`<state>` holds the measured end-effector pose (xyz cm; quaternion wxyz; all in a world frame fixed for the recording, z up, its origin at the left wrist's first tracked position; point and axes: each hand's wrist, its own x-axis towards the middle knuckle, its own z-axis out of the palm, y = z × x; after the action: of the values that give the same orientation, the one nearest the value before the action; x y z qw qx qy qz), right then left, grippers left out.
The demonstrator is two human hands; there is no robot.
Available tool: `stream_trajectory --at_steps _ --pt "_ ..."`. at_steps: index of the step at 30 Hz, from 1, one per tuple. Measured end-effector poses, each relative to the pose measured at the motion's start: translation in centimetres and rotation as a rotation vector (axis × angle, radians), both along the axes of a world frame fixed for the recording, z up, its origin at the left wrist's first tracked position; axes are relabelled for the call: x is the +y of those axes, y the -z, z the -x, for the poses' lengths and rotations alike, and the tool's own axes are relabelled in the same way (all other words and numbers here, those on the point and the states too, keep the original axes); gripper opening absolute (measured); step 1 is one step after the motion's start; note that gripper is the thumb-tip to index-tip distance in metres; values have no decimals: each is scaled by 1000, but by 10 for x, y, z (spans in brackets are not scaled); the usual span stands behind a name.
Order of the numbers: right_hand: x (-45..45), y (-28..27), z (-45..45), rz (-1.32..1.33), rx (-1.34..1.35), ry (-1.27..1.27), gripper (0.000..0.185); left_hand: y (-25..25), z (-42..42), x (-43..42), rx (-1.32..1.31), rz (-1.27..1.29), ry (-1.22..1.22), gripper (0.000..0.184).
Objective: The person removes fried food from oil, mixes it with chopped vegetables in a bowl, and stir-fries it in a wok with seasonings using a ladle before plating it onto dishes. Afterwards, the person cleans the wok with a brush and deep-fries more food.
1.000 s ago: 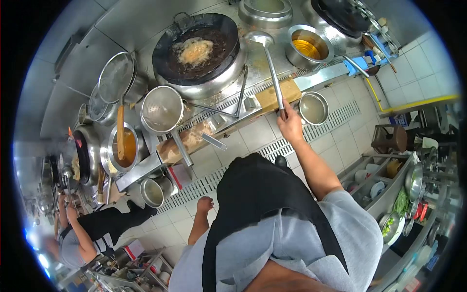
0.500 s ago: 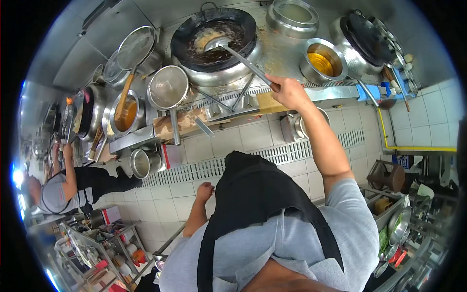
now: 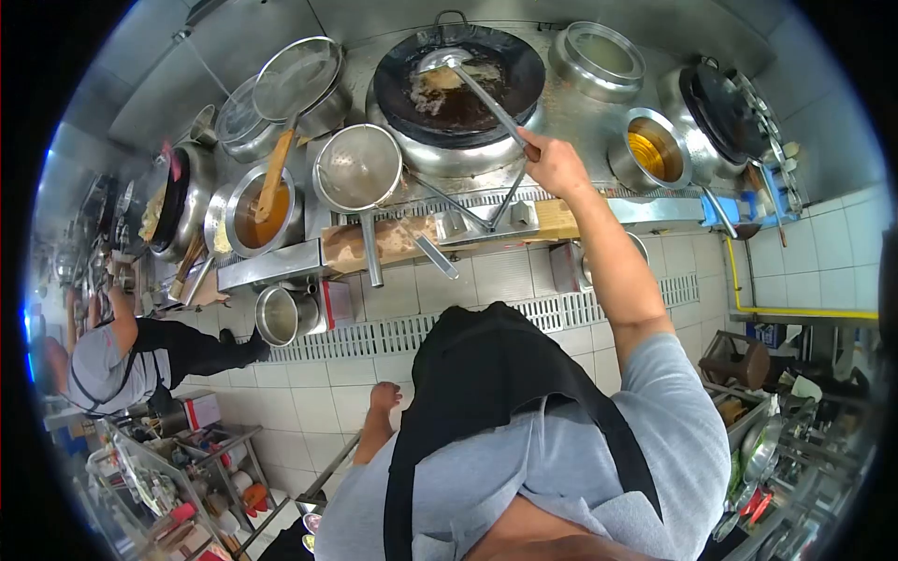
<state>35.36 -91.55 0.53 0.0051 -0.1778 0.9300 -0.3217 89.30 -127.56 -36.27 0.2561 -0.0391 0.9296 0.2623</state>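
My right hand (image 3: 556, 166) is wrapped round the handle of a long metal ladle (image 3: 488, 101), whose bowl is in the black wok (image 3: 514, 70). Beside and partly under the bowl, pale frothy food (image 3: 440, 79) lies in dark oil. My left hand (image 3: 384, 396) hangs low by the black apron, fingers curled, with nothing visible in it. A round mesh strainer (image 3: 358, 168) rests left of the wok, its handle over the counter edge.
A pot of orange liquid (image 3: 652, 154) stands right of the wok, and a lidded pot (image 3: 599, 58) behind it. At left are a sauce pot (image 3: 245, 229) with a wooden-handled strainer across it, and a co-worker (image 3: 112, 360). A shelf rack (image 3: 215, 467) stands at lower left.
My right hand has lifted the ladle from the stove top and put its bowl in the wok, moving it toward the wok's back. The view has swung left.
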Motion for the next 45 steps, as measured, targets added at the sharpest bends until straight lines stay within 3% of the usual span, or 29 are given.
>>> stream_trajectory --at_steps 1,4,5,11,15,18,20,21,24,26,27,29,30,31,33,34,35,37,41,44,45 --pt "-6 -6 -2 -29 -7 13 63 3 6 -9 46 -111 -110 14" --pt "-17 -11 -8 -80 2 22 61 22 36 -28 -205 -632 -746 17" --pt "-19 -9 -9 -73 29 32 61 14 49 -27 -258 -692 -1013 21" --pt "-26 -17 -31 1 -23 112 59 -11 89 -49 -252 -674 -1037 22" --pt "-19 17 -51 196 79 231 58 -8 87 -61 -386 -653 -1061 21" --pt "-10 34 -79 329 7 384 63 26 69 -84 143 91 294 21" --pt "5 66 -97 450 -5 451 66 17 69 -76 173 52 297 17" --pt "14 82 -104 384 165 440 69 14 73 -71 138 -3 259 15" --pt "46 109 -123 363 -10 586 70 0 93 -47 -91 -141 66 10" --pt "79 165 -120 240 -25 621 63 -12 109 -29 -72 224 458 12" --pt "95 191 -112 214 28 610 60 -28 115 -18 -51 133 307 15" --pt "113 191 -100 53 -140 637 56 -34 130 -1 -10 67 291 18" --pt "121 195 -95 58 -171 629 61 -25 140 3 10 96 422 19" --pt "132 203 -88 10 -205 535 68 -20 150 13 23 128 547 20" --pt "155 177 -89 59 -309 340 76 -27 167 48 -34 67 459 24" --pt "176 169 -89 68 -355 249 79 -32 178 70 -60 37 416 27" --pt "206 169 -93 131 -368 211 79 -32 195 97 -21 194 667 31" --pt "257 176 -120 278 -414 156 80 -28 219 149 -87 -80 358 26" --pt "410 238 -227 44 -472 252 68 -5 293 300 -292 -348 32 18" --pt "515 285 -297 -204 -914 269 65 -22 363 395 -441 -309 365 19" --pt "541 278 -330 -109 -915 463 64 -25 382 440 -473 -316 446 20"
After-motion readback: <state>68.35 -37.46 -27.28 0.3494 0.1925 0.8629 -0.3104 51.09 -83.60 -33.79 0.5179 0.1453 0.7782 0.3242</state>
